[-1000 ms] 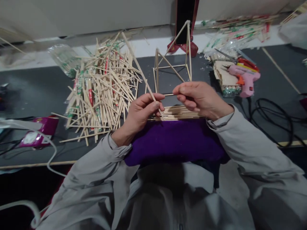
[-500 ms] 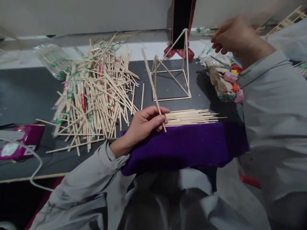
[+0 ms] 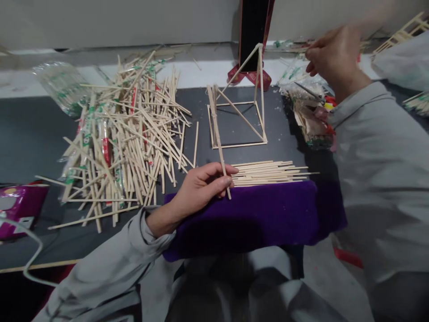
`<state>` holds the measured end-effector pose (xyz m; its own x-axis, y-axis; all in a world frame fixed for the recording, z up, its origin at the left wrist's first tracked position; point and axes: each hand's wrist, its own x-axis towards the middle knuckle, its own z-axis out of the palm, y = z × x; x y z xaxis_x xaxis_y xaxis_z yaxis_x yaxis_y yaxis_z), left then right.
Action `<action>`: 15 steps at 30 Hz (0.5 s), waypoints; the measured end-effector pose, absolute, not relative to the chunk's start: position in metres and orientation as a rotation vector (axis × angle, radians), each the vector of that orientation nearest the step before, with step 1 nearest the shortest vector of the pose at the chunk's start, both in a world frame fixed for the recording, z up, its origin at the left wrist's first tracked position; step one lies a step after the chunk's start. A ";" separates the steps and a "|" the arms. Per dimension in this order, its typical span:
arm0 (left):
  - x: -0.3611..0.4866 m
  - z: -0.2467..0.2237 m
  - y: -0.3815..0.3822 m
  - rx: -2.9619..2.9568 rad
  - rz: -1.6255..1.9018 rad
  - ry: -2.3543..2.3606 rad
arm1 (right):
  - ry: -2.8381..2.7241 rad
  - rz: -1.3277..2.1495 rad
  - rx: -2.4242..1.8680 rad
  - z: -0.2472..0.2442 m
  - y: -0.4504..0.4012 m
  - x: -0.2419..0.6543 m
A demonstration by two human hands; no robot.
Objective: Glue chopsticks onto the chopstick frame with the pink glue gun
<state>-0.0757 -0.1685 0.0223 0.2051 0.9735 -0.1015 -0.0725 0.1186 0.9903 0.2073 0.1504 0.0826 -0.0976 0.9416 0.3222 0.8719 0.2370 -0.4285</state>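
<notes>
Thumb and fingers of my left hand [image 3: 201, 190] pinch a thin wooden stick [image 3: 218, 141] that slants up and away. Behind it stands a frame of joined sticks [image 3: 239, 144], with a rectangular base and a raised peak at the right. Beside my left hand lies a row of loose sticks [image 3: 271, 172] along a purple cloth [image 3: 278, 210]. My right hand [image 3: 338, 60] is raised at the upper right, above plastic wrappers and scissors [image 3: 308, 91]. Its fingers are bent together; what they hold, if anything, is too small to make out.
A big heap of sticks and wrappers [image 3: 134, 134] covers the table's left side. At the far left are a magenta object [image 3: 23, 205] and a white cable [image 3: 36, 264]. A dark upright post [image 3: 253, 36] rises behind the frame. Another stick structure [image 3: 398, 36] shows at the upper right.
The stick in my left hand has tilted more upright, its top now overlapping the frame's left side. My right hand has shifted slightly inward. The whole view has moved a little.
</notes>
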 end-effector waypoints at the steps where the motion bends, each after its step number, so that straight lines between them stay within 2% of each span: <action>1: -0.075 0.022 -0.168 1.156 1.023 1.050 | -1.973 0.144 -1.619 0.086 0.142 0.203; 5: -0.074 0.022 -0.167 1.157 1.028 1.057 | -1.954 0.256 -1.483 0.102 0.099 0.176; 9: -0.075 0.021 -0.168 1.182 1.019 1.068 | -2.030 0.651 -1.313 0.113 0.063 0.153; 11: -0.075 0.020 -0.168 1.189 1.022 1.068 | -2.087 0.616 -1.284 0.111 0.055 0.149; 15: -0.075 0.020 -0.168 1.202 1.021 1.076 | -2.238 0.232 -1.313 0.097 0.053 0.156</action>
